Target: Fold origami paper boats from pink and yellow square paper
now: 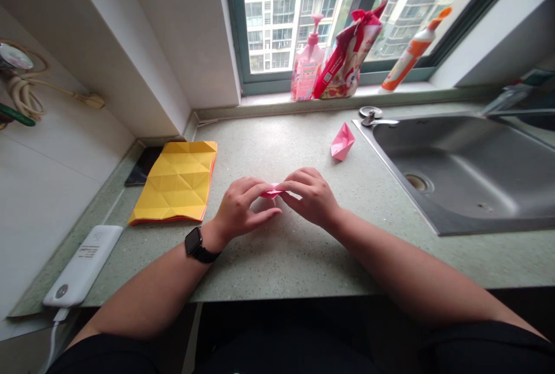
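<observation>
My left hand [243, 207] and my right hand [309, 195] meet over the middle of the speckled counter [277, 252]. Both pinch a small pink folded paper [271, 192] between their fingertips; most of it is hidden by the fingers. A black watch [196, 245] sits on my left wrist. A finished pink folded paper figure [342, 141] stands farther back, near the sink's left edge. A stack of creased yellow paper sheets [178, 181] lies to the left of my hands.
A steel sink [459, 171] fills the right side. A white power bank [83, 266] and a dark phone [142, 167] lie at the left. On the windowsill stand a pink pump bottle [307, 67], a red bag [349, 56] and an orange-capped bottle [411, 53].
</observation>
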{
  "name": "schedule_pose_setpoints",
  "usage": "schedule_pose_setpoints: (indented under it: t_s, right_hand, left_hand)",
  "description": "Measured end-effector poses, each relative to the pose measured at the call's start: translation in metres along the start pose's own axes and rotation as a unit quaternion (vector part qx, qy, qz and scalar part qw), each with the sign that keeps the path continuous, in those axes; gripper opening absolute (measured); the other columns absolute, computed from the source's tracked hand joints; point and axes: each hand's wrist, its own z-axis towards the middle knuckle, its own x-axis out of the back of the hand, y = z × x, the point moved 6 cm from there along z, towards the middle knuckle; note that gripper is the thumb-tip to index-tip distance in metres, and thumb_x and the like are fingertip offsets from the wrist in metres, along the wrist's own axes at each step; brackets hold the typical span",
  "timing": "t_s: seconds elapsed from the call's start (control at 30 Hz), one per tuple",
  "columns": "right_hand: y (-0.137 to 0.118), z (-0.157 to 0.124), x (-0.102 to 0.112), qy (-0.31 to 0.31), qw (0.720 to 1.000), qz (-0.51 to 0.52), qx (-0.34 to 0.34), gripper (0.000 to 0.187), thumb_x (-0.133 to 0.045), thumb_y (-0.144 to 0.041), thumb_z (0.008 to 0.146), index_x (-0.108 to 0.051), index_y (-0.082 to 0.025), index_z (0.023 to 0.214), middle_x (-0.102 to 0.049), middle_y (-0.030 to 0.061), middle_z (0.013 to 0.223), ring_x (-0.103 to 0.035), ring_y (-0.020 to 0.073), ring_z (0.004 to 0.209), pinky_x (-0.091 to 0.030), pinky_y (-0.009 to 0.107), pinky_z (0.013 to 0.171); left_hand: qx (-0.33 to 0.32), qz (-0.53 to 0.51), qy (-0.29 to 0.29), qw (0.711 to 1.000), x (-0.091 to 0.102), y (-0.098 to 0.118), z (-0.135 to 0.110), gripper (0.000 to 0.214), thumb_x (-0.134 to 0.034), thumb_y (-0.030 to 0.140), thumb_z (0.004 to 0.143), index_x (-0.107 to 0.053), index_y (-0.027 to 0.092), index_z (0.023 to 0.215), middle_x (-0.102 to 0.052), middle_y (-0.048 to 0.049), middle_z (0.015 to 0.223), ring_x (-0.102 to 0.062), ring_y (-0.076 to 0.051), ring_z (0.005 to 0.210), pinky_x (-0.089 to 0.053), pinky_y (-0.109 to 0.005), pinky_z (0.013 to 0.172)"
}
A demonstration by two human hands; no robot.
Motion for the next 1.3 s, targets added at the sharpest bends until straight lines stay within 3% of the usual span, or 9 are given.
schedule_pose_setpoints:
  t_s: [0.17, 0.43, 0.57, 0.77, 0.87, 0.97, 1.13, 1.3]
  right_hand:
    - [-0.001, 0.0, -0.002, 0.005, 1.0, 0.005, 0.004, 0.011, -0.07, -0.026, 0.107, -0.081, -0.029, 0.103, -0.079, 0.0015, 0.091, -0.067, 0.0213, 0.087, -0.049, 0.038, 0.084]
    - [0.009, -0.002, -0.003, 0.003, 1.0, -0.024, -0.004, 0.022, -0.071, -0.022, 0.107, -0.086, -0.038, 0.107, -0.082, 0.0003, 0.105, -0.067, 0.0224, 0.097, -0.051, 0.041, 0.093]
    - [0.022, -0.006, -0.015, -0.045, 0.998, -0.049, -0.019, 0.026, -0.069, -0.019, 0.106, -0.087, -0.038, 0.107, -0.083, 0.001, 0.12, -0.068, 0.0257, 0.111, -0.051, 0.045, 0.101]
    - [0.043, -0.02, -0.038, -0.192, 0.979, -0.033, -0.061, 0.045, -0.067, -0.004, 0.093, -0.083, -0.033, 0.124, -0.081, 0.0039, 0.132, -0.071, 0.0281, 0.12, -0.052, 0.051, 0.111]
    - [0.048, -0.022, -0.038, -0.211, 0.974, -0.019, -0.078, 0.054, -0.064, -0.001, 0.089, -0.081, -0.03, 0.131, -0.08, 0.0059, 0.136, -0.071, 0.029, 0.124, -0.054, 0.052, 0.113]
    - [0.049, -0.022, -0.038, -0.216, 0.973, -0.006, -0.081, 0.048, -0.063, -0.005, 0.094, -0.081, -0.027, 0.132, -0.08, 0.0082, 0.136, -0.073, 0.0292, 0.125, -0.056, 0.052, 0.113]
    - [0.041, -0.025, -0.045, -0.247, 0.967, 0.024, -0.056, 0.031, -0.067, -0.02, 0.104, -0.082, -0.028, 0.13, -0.078, 0.0089, 0.144, -0.072, 0.0298, 0.13, -0.058, 0.054, 0.114]
    - [0.04, -0.029, -0.05, -0.264, 0.962, 0.014, -0.062, 0.033, -0.065, -0.026, 0.108, -0.08, -0.028, 0.138, -0.076, 0.0099, 0.148, -0.07, 0.0312, 0.137, -0.054, 0.056, 0.12]
  left_hand:
    - [0.01, 0.029, 0.013, 0.999, -0.001, -0.004, -0.001, 0.013, -0.071, 0.02, 0.103, -0.075, 0.024, 0.115, -0.081, -0.0056, 0.109, -0.075, -0.023, 0.099, -0.059, -0.041, 0.092]
    - [-0.053, 0.104, 0.004, 0.993, 0.001, -0.004, -0.004, 0.014, -0.07, 0.022, 0.109, -0.081, 0.03, 0.111, -0.084, -0.0006, 0.106, -0.074, -0.02, 0.102, -0.055, -0.045, 0.11]
    - [-0.054, 0.122, -0.045, 0.99, -0.011, -0.017, -0.004, 0.018, -0.065, 0.023, 0.111, -0.082, 0.029, 0.11, -0.084, -0.0025, 0.113, -0.072, -0.022, 0.104, -0.055, -0.045, 0.106]
    - [-0.035, 0.061, -0.12, 0.99, -0.032, -0.034, -0.008, 0.019, -0.062, 0.019, 0.11, -0.079, 0.023, 0.105, -0.082, -0.006, 0.118, -0.073, -0.023, 0.108, -0.059, -0.04, 0.096]
    - [-0.035, 0.031, -0.159, 0.986, -0.037, -0.032, -0.012, 0.019, -0.061, 0.018, 0.111, -0.078, 0.023, 0.103, -0.082, -0.0056, 0.12, -0.074, -0.023, 0.11, -0.06, -0.039, 0.097]
    - [-0.039, 0.014, -0.203, 0.978, -0.042, -0.024, -0.016, 0.021, -0.059, 0.02, 0.112, -0.078, 0.024, 0.104, -0.082, -0.0047, 0.119, -0.076, -0.022, 0.107, -0.06, -0.038, 0.095]
    - [-0.019, -0.011, -0.233, 0.972, -0.041, -0.015, -0.016, 0.018, -0.061, 0.027, 0.112, -0.076, 0.022, 0.12, -0.08, -0.009, 0.128, -0.075, -0.025, 0.116, -0.062, -0.042, 0.103]
    - [0.019, 0.014, -0.241, 0.97, -0.045, -0.023, -0.019, 0.037, -0.06, 0.029, 0.111, -0.065, 0.021, 0.147, -0.064, -0.0158, 0.158, -0.063, -0.031, 0.143, -0.055, -0.052, 0.12]
